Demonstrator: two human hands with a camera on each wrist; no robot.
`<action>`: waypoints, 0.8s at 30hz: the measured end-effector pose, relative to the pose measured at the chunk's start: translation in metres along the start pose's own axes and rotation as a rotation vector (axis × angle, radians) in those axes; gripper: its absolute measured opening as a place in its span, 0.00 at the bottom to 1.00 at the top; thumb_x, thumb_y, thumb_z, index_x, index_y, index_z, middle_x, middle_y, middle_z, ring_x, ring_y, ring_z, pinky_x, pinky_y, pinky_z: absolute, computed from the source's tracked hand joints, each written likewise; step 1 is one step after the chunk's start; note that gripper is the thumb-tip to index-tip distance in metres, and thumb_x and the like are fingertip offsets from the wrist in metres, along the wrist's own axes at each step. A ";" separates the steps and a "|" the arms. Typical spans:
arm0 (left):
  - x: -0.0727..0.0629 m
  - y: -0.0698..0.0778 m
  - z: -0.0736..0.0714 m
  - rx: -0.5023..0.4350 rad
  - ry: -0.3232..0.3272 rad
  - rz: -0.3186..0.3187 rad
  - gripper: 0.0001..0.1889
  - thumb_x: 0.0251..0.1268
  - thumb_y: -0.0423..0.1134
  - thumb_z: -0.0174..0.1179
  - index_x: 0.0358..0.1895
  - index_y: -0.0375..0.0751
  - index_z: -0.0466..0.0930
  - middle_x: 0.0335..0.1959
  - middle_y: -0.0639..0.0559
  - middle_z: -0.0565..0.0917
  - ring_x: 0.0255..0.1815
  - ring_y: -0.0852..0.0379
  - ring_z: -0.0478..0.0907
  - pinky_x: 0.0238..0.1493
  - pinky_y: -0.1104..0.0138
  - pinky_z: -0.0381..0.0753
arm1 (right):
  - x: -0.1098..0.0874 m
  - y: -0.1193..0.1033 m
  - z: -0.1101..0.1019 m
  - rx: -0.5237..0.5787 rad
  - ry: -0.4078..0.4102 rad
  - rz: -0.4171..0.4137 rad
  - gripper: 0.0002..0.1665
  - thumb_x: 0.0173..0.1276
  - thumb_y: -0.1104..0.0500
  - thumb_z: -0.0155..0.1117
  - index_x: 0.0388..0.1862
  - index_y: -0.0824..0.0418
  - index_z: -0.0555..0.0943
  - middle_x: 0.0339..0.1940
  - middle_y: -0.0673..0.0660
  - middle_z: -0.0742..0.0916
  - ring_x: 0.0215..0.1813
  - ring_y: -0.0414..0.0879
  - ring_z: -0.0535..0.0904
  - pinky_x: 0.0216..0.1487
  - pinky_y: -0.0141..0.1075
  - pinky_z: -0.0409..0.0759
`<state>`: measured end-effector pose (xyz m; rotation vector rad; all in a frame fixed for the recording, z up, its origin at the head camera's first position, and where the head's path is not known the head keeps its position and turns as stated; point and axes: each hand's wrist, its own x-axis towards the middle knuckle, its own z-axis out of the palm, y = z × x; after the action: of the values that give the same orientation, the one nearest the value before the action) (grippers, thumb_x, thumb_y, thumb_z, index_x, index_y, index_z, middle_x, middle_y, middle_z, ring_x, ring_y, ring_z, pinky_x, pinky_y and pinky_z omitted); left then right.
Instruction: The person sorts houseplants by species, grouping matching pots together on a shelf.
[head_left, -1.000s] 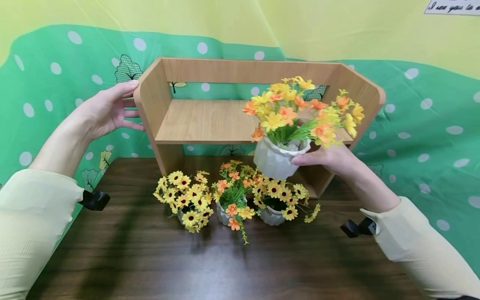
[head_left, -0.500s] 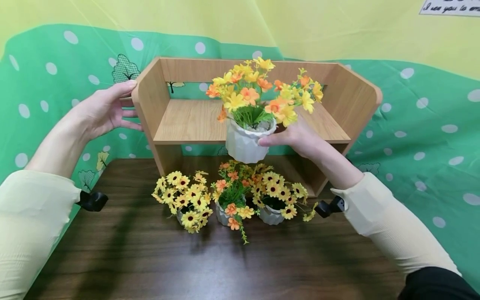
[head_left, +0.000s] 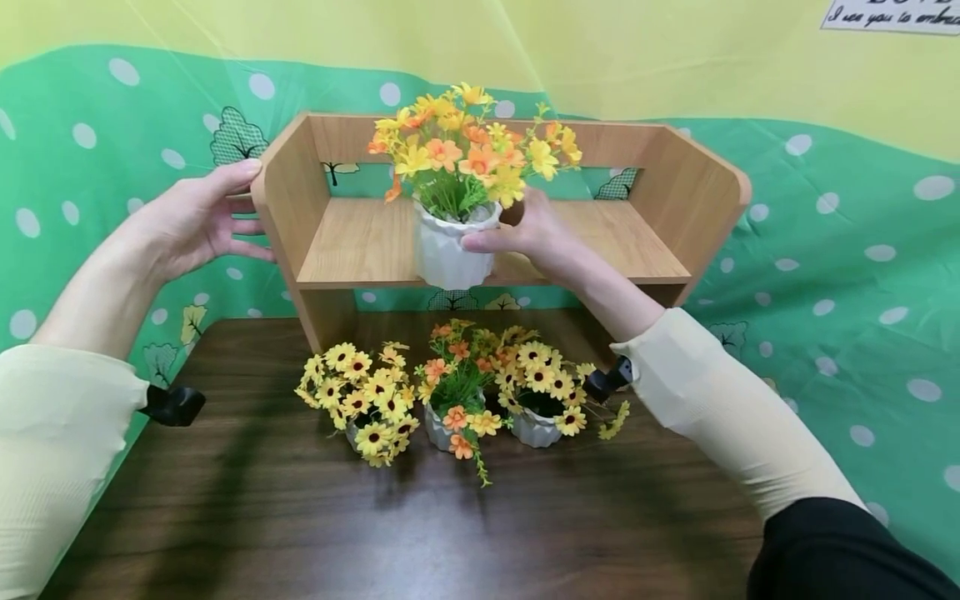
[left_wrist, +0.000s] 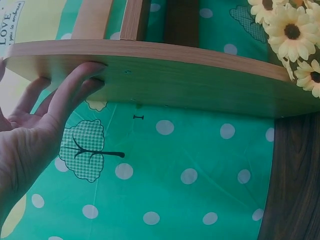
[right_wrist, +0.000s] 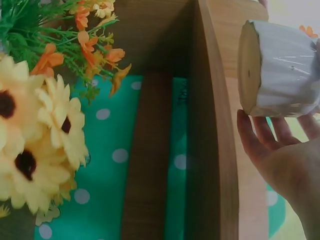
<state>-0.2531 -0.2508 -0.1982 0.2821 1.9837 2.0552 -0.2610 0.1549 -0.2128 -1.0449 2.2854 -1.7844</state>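
Observation:
A white ribbed flowerpot (head_left: 448, 250) with yellow and orange artificial flowers (head_left: 480, 162) is gripped by my right hand (head_left: 528, 229), thumb on its near side. It overlaps the front edge of the upper board (head_left: 375, 242) of a small wooden shelf. In the right wrist view the pot's flat base (right_wrist: 249, 70) shows, with fingers (right_wrist: 257, 140) curved around its wall. My left hand (head_left: 197, 223) touches the shelf's left side panel (head_left: 285, 212). In the left wrist view its fairly straight fingers (left_wrist: 70, 95) rest against the panel's outer face.
Several more potted flowers stand on the dark wooden table (head_left: 420, 542) before the shelf: a yellow daisy pot (head_left: 367, 408) at left, an orange-flowered pot (head_left: 442, 425) in the middle, another daisy pot (head_left: 536, 429) at right. A green and yellow cloth (head_left: 825, 250) hangs behind.
My right hand has carried the flowerpot leftward and up, from the shelf's right part to the middle of its upper board. The left hand stays on the side panel.

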 end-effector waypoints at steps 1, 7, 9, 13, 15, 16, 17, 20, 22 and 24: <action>-0.002 0.000 0.003 0.001 0.005 0.001 0.30 0.79 0.54 0.52 0.78 0.57 0.55 0.69 0.49 0.66 0.49 0.53 0.88 0.39 0.50 0.91 | 0.000 0.000 0.000 -0.003 -0.002 0.007 0.40 0.56 0.58 0.75 0.70 0.55 0.74 0.62 0.57 0.85 0.63 0.51 0.81 0.67 0.45 0.80; -0.017 0.001 0.024 0.009 0.024 0.018 0.28 0.81 0.52 0.51 0.78 0.58 0.57 0.68 0.51 0.67 0.50 0.54 0.88 0.38 0.49 0.91 | 0.001 -0.001 -0.002 -0.012 -0.008 0.080 0.39 0.58 0.54 0.76 0.69 0.55 0.75 0.62 0.57 0.85 0.63 0.49 0.81 0.68 0.45 0.79; -0.022 0.001 0.032 0.012 0.033 0.021 0.28 0.81 0.52 0.50 0.78 0.57 0.57 0.67 0.51 0.67 0.49 0.54 0.89 0.38 0.50 0.91 | 0.000 -0.001 -0.002 -0.007 -0.008 0.103 0.39 0.58 0.53 0.77 0.67 0.58 0.73 0.61 0.58 0.84 0.62 0.50 0.81 0.67 0.44 0.80; -0.023 0.001 0.032 0.012 0.038 0.015 0.28 0.81 0.52 0.50 0.78 0.57 0.57 0.68 0.50 0.67 0.50 0.54 0.89 0.38 0.50 0.91 | 0.008 0.001 0.005 -0.005 0.007 0.137 0.37 0.59 0.53 0.78 0.63 0.61 0.72 0.59 0.59 0.84 0.60 0.50 0.82 0.64 0.42 0.82; -0.023 0.001 0.032 0.013 0.041 0.011 0.28 0.81 0.53 0.50 0.78 0.57 0.57 0.68 0.50 0.67 0.50 0.54 0.88 0.38 0.49 0.91 | 0.012 0.003 0.008 0.009 0.011 0.141 0.37 0.60 0.53 0.78 0.63 0.61 0.72 0.58 0.60 0.85 0.60 0.51 0.82 0.63 0.42 0.83; -0.023 0.002 0.032 0.012 0.043 0.009 0.28 0.81 0.53 0.50 0.78 0.57 0.57 0.68 0.50 0.67 0.50 0.54 0.88 0.38 0.49 0.91 | 0.013 0.004 0.010 0.016 0.010 0.136 0.37 0.60 0.53 0.78 0.64 0.61 0.73 0.59 0.60 0.85 0.60 0.51 0.83 0.63 0.43 0.83; -0.023 0.002 0.032 0.013 0.045 0.007 0.28 0.81 0.53 0.50 0.78 0.57 0.57 0.68 0.50 0.67 0.50 0.54 0.88 0.38 0.49 0.91 | 0.015 0.005 0.012 0.022 0.008 0.130 0.37 0.60 0.53 0.78 0.65 0.61 0.73 0.59 0.60 0.85 0.60 0.51 0.83 0.63 0.43 0.84; -0.024 0.003 0.032 0.016 0.049 0.003 0.28 0.81 0.53 0.50 0.78 0.57 0.56 0.67 0.49 0.67 0.49 0.54 0.88 0.38 0.49 0.91 | 0.020 0.008 0.016 0.026 0.008 0.119 0.38 0.61 0.53 0.78 0.67 0.59 0.73 0.61 0.58 0.85 0.61 0.50 0.82 0.63 0.43 0.83; -0.024 0.005 0.033 0.016 0.053 0.000 0.28 0.81 0.53 0.50 0.78 0.57 0.56 0.67 0.50 0.67 0.49 0.55 0.88 0.38 0.49 0.91 | 0.022 0.009 0.017 0.032 0.008 0.113 0.39 0.61 0.53 0.78 0.68 0.58 0.73 0.62 0.58 0.84 0.62 0.49 0.81 0.64 0.43 0.82; -0.024 0.006 0.034 0.017 0.058 -0.002 0.28 0.81 0.53 0.51 0.78 0.58 0.57 0.67 0.50 0.67 0.49 0.55 0.89 0.38 0.49 0.91 | 0.024 0.010 0.019 0.041 0.010 0.110 0.38 0.61 0.53 0.78 0.68 0.57 0.74 0.62 0.57 0.84 0.63 0.49 0.81 0.65 0.43 0.82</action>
<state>-0.2198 -0.2270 -0.1900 0.2258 2.0354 2.0679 -0.2761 0.1272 -0.2198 -0.8881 2.2541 -1.7897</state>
